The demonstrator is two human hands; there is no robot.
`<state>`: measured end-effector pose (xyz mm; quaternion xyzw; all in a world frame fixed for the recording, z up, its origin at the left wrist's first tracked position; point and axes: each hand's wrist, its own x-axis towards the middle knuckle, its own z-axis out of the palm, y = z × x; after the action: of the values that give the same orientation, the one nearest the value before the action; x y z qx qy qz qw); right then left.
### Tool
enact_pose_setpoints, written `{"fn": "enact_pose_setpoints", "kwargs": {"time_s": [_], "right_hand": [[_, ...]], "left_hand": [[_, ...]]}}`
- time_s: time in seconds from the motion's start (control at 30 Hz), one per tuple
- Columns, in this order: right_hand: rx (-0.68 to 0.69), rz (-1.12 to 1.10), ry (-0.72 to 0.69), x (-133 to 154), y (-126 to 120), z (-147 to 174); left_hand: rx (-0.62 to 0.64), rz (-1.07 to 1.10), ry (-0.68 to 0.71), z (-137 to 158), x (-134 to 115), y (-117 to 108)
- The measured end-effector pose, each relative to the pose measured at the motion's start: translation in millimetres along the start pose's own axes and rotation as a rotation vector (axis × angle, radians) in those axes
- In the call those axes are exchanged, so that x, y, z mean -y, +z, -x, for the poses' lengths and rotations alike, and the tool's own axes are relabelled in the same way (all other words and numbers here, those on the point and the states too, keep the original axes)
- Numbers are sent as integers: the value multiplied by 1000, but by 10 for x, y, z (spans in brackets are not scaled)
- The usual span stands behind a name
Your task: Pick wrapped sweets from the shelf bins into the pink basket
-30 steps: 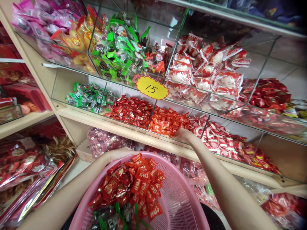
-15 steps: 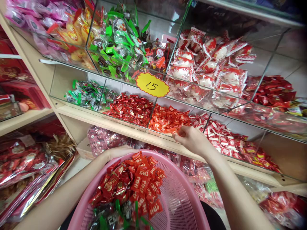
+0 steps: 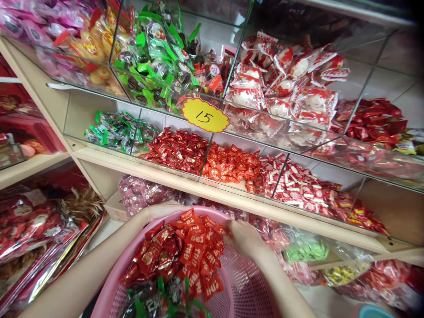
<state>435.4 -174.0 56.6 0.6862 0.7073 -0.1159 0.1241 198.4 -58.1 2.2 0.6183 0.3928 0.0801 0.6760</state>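
Observation:
A pink plastic basket (image 3: 109, 282) with mesh sides is tilted in front of me. My left hand (image 3: 165, 211) grips its far rim, with the fingers largely hidden behind the edge. Inside lie orange-red wrapped candies (image 3: 195, 251), darker red wrapped candies (image 3: 150, 256) and larger clear packets with green ends (image 3: 152, 302). My right hand (image 3: 243, 238) is over the basket's right side, its fingers curled beside the orange-red candies. Whatever is between those fingers is hidden. Similar orange-red candies (image 3: 232, 163) fill a shelf compartment above.
A glass-fronted shelf holds dark red candies (image 3: 179, 150), red-and-white candies (image 3: 301, 185) and small green packets (image 3: 114, 128). On the tier above are larger red-and-white packets (image 3: 288, 88) and a yellow price tag (image 3: 205, 115). Bagged goods (image 3: 29, 221) lie at left.
My right hand has moved from the orange-red candy compartment down and left to the basket. My left hand stays on the rim. The view has shifted slightly.

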Motion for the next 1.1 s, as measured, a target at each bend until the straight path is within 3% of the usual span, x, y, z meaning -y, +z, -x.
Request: {"fn": "enact_pose_setpoints", "kwargs": {"time_s": [0.23, 0.63, 0.8, 0.93, 1.1], "right_hand": [[22, -71, -28, 13, 28, 12], [-126, -144, -11, -2, 15, 27], [-378, -286, -71, 4, -444, 136], [-564, -154, 66, -157, -983, 106], [-380, 171, 332, -347, -1228, -249]], "left_hand": [[6, 29, -5, 24, -2, 10], [7, 39, 12, -37, 93, -21], [5, -2, 10, -22, 63, -14], [20, -23, 34, 5, 20, -8], [5, -37, 32, 33, 5, 2]]}}
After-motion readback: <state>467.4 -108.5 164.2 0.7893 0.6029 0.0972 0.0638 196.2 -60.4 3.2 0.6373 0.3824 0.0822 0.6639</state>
